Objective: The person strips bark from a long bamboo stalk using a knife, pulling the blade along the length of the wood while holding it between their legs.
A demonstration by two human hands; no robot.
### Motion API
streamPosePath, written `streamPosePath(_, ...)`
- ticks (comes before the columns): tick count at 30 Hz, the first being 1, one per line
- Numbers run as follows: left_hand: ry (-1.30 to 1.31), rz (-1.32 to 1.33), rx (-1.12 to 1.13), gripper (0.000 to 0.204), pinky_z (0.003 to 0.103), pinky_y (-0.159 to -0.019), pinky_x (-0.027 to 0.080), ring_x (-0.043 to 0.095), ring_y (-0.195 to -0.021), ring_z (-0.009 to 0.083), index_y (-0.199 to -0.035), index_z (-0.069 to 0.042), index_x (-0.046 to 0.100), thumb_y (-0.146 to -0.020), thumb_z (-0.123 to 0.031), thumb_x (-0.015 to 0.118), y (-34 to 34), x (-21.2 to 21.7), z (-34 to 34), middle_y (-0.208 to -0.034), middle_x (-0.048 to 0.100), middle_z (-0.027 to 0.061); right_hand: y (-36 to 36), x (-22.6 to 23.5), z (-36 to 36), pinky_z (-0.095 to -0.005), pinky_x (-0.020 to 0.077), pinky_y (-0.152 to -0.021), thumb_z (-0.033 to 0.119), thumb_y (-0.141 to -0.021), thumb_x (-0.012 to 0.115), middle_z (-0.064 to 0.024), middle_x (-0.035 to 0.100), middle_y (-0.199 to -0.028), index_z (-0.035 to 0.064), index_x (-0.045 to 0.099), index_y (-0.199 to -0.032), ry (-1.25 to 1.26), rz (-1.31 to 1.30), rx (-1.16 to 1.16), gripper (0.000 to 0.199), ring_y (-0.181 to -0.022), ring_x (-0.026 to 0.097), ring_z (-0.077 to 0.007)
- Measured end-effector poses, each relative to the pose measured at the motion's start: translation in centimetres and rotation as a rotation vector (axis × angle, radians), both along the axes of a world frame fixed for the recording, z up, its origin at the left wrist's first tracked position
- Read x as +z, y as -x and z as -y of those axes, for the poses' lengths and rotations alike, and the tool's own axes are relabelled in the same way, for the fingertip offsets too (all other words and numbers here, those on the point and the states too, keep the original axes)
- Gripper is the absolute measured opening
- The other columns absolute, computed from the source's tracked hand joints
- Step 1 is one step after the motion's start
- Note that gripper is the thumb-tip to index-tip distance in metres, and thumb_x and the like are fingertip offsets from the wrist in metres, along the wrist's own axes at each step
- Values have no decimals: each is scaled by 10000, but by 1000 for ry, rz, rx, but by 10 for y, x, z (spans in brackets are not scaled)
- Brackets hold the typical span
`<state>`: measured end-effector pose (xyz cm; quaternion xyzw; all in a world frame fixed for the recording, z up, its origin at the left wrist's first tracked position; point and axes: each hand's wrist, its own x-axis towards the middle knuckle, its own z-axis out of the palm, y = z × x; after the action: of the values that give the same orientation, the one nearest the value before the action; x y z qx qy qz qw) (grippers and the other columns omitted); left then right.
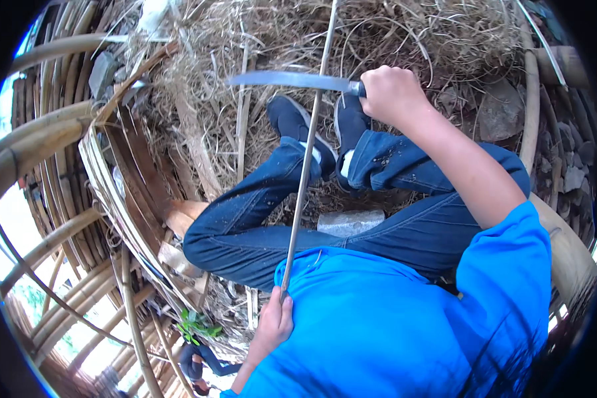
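1. A right hand [393, 95] is clamped around the dark handle of a knife [292, 80], fingers curled together, its long, slightly blurred blade pointing left.
2. A left hand [275, 320], held low beside the person's waist, is wrapped around the lower end of a thin pale strip [303, 186].
3. The strip slants upward from that hand, past the lap and between the feet, to the top edge of the view. The blade crosses it near the upper end; whether the edge bites into the strip, one cannot tell.
4. The seated person wears a bright blue shirt [378, 312] and dark blue jeans [245, 232] flecked with pale bits, knees spread wide and dark shoes [288, 116] drawn close together beneath the blade.
5. Between the legs, on the ground, lies a pale grey block [350, 223].
6. Curled, straw-coloured shavings [458, 40] blanket the ground beyond the feet, with a flat stone [501, 111] to the right.
7. Along the left, split boards [139, 186] lean beside stout bamboo poles [40, 142]; a thick pale pole [564, 252] runs behind the right elbow.
8. At lower left, near green leaves [198, 326], another person [192, 363] in dark clothing appears small in the background.
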<state>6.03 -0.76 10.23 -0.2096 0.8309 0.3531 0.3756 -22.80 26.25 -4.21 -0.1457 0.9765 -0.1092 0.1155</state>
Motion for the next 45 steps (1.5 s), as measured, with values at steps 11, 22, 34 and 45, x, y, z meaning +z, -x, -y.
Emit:
streamPosePath(11,-37,31,10,129,462,-547,396,551,-591,402,-1017,-40,481,-960,-154,456,13,4,2,-659,538,201,48,-23,-32,-425,564,-649,214,-766,656,-161,666,-737,24,655,-765,1,-4,-212,190,-693,682,-322)
streamPosePath(22,112,127,-18,218,477,-617,421,577,-698,436,-1075,-24,493,-951,-198,452,22,10,10,-733,573,234,46,-26,-9,-422,571,-682,189,-727,671,-173,677,-741,26,670,-761,71,37,-106,167,-717,692,-321)
streamPosePath(34,70,199,3,239,491,-631,424,573,-709,456,-1081,-29,499,-954,-228,462,16,4,20,-771,581,257,82,-46,-38,-426,569,-686,182,-736,662,-179,677,-748,32,671,-761,-16,-112,-162,152,-721,688,-339)
streamPosePath(45,16,222,24,261,496,-651,437,604,-757,404,-1140,-20,521,-967,-213,488,-22,-4,40,-787,587,248,79,-43,-28,-414,567,-696,164,-728,640,-159,683,-785,28,672,-780,-49,-1,-84,149,-738,691,-318)
